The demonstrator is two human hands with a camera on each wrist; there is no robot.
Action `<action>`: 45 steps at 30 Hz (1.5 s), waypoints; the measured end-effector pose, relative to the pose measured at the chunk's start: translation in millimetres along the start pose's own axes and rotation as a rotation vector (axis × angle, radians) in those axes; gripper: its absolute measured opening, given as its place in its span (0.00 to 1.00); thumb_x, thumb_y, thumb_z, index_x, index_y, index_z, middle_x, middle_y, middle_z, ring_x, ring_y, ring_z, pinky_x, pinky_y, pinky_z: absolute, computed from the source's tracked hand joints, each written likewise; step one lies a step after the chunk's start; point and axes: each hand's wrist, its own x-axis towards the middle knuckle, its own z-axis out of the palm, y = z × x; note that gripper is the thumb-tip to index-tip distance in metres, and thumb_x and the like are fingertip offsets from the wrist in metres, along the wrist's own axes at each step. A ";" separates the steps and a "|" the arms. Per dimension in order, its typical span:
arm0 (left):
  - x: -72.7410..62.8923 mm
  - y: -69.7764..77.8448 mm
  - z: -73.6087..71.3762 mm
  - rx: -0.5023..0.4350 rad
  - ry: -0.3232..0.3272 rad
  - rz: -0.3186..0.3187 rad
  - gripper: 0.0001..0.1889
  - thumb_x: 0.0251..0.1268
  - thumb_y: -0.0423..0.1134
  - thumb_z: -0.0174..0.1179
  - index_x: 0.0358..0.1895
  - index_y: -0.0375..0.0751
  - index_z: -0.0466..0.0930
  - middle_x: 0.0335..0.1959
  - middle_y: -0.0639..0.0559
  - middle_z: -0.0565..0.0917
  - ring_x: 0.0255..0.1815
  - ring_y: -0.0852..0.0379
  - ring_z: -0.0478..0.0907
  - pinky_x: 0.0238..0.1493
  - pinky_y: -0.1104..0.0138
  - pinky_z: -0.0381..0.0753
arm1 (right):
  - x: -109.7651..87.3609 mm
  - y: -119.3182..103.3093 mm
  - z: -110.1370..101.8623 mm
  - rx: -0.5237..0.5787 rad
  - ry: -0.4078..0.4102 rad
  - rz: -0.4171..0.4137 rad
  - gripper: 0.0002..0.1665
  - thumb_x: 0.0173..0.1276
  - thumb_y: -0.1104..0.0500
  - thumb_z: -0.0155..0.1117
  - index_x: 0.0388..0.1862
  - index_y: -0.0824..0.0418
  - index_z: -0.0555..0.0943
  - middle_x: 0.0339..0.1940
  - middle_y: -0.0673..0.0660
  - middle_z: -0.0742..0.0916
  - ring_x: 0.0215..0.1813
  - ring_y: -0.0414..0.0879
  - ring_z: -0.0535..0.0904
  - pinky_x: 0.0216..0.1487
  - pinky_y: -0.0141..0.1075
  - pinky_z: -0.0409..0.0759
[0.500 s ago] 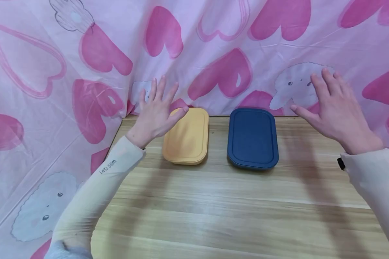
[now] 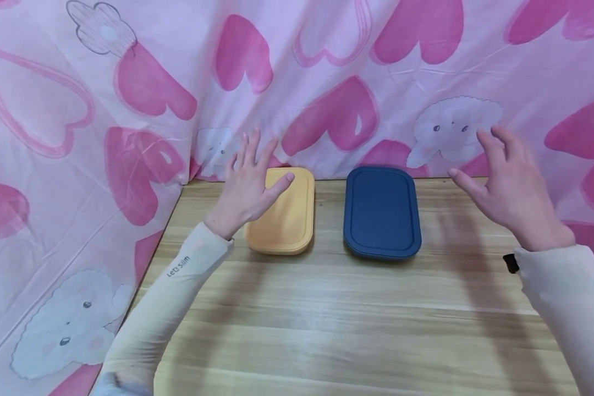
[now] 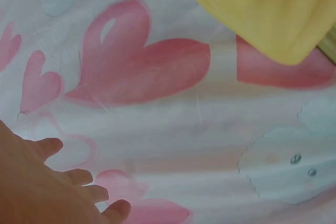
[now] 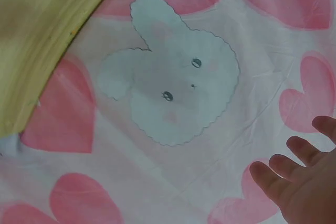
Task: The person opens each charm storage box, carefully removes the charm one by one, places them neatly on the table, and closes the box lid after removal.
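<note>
"What sort of place is this?"

"A table corner, homely in look; whether a home or a screened-off booth, I can't tell."

"What shows it?"

"Pink heart-print sheeting [image 2: 282,110] hangs beyond the left hand [image 2: 245,190] and the right hand [image 2: 517,192], with a cartoon animal print [image 2: 452,132] behind the right one's fingers. Below both lies a wood-grain table [image 2: 302,313]. Near the left hand sits a yellow lidded container [image 2: 299,220]; between the hands, a navy one [image 2: 383,212]. They resemble household food boxes."
</note>
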 end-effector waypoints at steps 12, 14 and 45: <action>-9.2 5.2 30.5 -0.208 0.111 0.049 0.35 0.67 0.57 0.51 0.72 0.44 0.61 0.74 0.44 0.59 0.76 0.44 0.54 0.71 0.44 0.54 | -29.1 7.8 28.4 0.097 0.031 0.088 0.38 0.71 0.54 0.55 0.74 0.70 0.56 0.71 0.74 0.64 0.71 0.71 0.58 0.71 0.63 0.55; -10.6 6.4 37.5 -0.246 0.154 0.074 0.31 0.68 0.52 0.53 0.69 0.38 0.65 0.71 0.41 0.65 0.73 0.44 0.59 0.71 0.47 0.57 | -33.3 8.0 34.0 0.109 0.025 0.103 0.38 0.72 0.54 0.54 0.74 0.71 0.56 0.70 0.75 0.64 0.70 0.71 0.58 0.71 0.63 0.55; -51.5 85.4 171.9 -0.813 -0.177 -0.294 0.26 0.71 0.40 0.52 0.67 0.31 0.65 0.64 0.37 0.72 0.63 0.44 0.75 0.62 0.59 0.76 | -94.9 3.6 110.2 0.482 -0.161 0.370 0.34 0.75 0.50 0.51 0.69 0.72 0.62 0.66 0.72 0.71 0.64 0.67 0.71 0.60 0.61 0.72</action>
